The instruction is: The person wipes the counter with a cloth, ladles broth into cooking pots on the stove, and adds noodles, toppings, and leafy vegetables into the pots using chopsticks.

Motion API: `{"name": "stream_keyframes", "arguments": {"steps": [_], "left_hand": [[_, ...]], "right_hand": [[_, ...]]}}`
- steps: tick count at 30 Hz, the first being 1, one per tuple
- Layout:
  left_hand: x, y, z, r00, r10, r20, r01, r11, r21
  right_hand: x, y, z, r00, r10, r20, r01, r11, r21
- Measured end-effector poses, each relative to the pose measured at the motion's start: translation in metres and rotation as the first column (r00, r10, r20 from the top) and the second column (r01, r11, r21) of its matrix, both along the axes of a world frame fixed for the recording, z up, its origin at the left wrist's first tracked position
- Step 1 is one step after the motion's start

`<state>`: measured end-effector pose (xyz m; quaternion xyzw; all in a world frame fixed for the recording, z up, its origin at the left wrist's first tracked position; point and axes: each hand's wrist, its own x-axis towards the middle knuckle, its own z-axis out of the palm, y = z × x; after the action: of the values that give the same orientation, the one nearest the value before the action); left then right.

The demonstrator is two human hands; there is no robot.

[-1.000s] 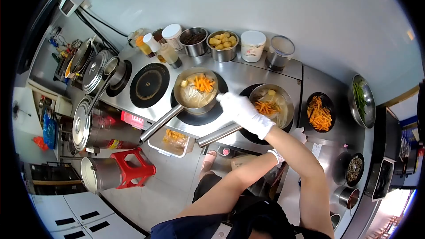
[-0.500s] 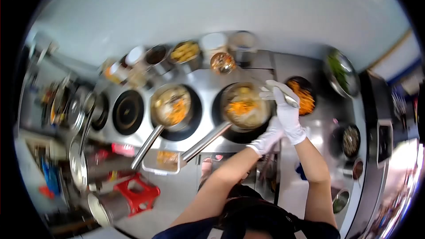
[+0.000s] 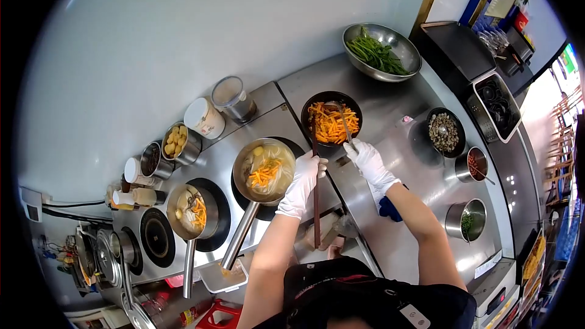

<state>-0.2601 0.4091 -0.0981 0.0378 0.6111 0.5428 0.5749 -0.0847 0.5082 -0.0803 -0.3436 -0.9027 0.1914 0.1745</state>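
In gloved fingers, my left hand (image 3: 301, 184) grips dark chopsticks (image 3: 316, 207), whose far ends reach the left side of a black bowl (image 3: 306, 132). My right hand (image 3: 373, 167), gloved too, is closed on the handle of a metal spoon (image 3: 347, 125). The spoon's head rests among orange shredded carrots (image 3: 329, 124) in that bowl. Just left of my left hand stands a steel saucepan (image 3: 244, 190) of broth with pale noodles, carrot strips and a yellowish chunk. A second saucepan (image 3: 210, 218) with similar food sits farther left.
A steel bowl of green vegetables (image 3: 407, 50) stands at the back. Toward the right are a dark bowl of small greyish pieces (image 3: 443, 134), a red-filled pot (image 3: 472, 164) and a pot with chopped greens (image 3: 466, 219). Jars and tins (image 3: 204, 119) line the wall.
My view has turned right. My hands were together beside the carrot bowl; now they are apart, chopsticks showing in the left and the spoon dipping into the carrots from the right.
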Motion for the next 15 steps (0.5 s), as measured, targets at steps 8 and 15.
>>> {"name": "stream_keyframes", "arguments": {"steps": [8, 15], "left_hand": [[-0.004, 0.034, 0.014, 0.983, -0.086, -0.162, 0.081, 0.996, -0.037], [-0.014, 0.073, 0.015, 0.977, -0.125, -0.172, 0.107, 0.988, -0.108]], "right_hand": [[-0.010, 0.020, -0.040, 0.990, 0.142, 0.019, -0.135, 0.887, 0.442], [-0.019, 0.029, -0.041, 0.922, 0.154, 0.354, -0.329, 0.793, 0.512]]}}
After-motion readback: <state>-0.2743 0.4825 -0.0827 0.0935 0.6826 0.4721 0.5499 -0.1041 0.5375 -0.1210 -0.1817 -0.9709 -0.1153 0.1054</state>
